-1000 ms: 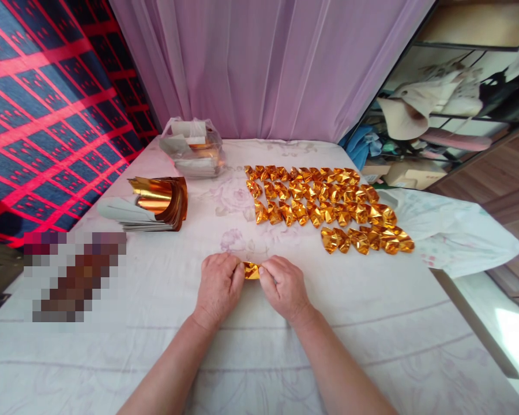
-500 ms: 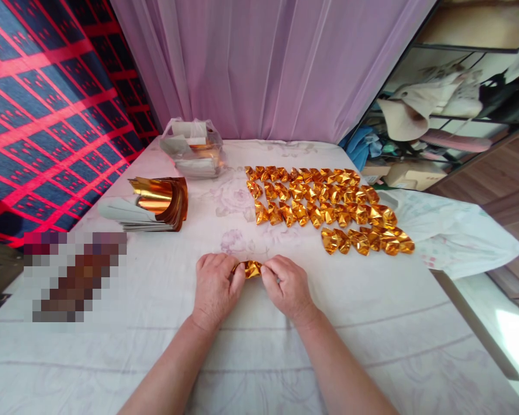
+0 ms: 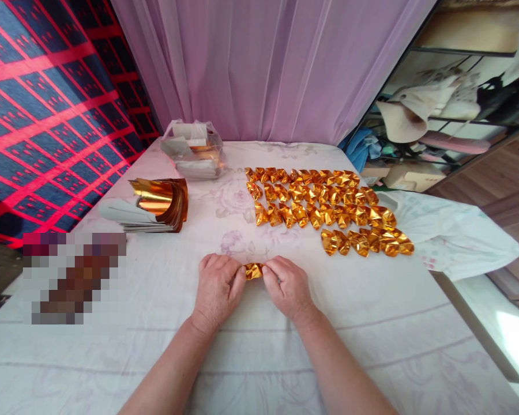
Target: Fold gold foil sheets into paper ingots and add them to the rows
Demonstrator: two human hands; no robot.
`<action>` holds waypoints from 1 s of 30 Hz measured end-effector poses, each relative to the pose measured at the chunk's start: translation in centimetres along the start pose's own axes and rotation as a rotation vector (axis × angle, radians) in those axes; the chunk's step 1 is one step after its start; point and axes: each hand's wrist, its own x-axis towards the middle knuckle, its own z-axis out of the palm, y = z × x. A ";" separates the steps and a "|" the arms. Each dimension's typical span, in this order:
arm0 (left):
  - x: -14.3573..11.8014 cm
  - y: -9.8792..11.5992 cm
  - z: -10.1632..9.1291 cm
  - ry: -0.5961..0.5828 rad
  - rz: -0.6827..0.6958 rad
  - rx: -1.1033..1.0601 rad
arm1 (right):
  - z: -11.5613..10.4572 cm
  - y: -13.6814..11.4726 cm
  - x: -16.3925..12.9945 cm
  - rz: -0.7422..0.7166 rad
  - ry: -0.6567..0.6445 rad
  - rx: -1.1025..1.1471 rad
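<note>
Between my two hands is a folded gold foil paper ingot (image 3: pixel 254 271), held just above or on the tablecloth. My left hand (image 3: pixel 218 282) pinches its left end between thumb and fingers. The right end is gripped the same way by my right hand (image 3: pixel 288 285). Both sets of fingertips partly cover the ingot's ends. Beyond my right hand, several finished-looking gold foil ingots (image 3: pixel 300 214) lie in rows on the table. To the left stands a curled stack of gold foil paper sheets (image 3: pixel 155 204) with pale backs.
A clear plastic bag (image 3: pixel 192 153) of more sheets sits at the back left. A blurred-out patch (image 3: pixel 75 276) covers something at the left. A white cloth (image 3: pixel 454 233) hangs off the right edge, near a cluttered shelf (image 3: pixel 432 115). A purple curtain (image 3: pixel 259 69) closes the back.
The fingers have shifted slightly on the foil ingot, and it looks a little straighter and narrower between them. My left hand has moved slightly right.
</note>
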 end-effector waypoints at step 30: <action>-0.3 -0.5 0.4 0.010 0.017 -0.078 | 0.1 0.0 0.0 -0.172 0.001 -0.111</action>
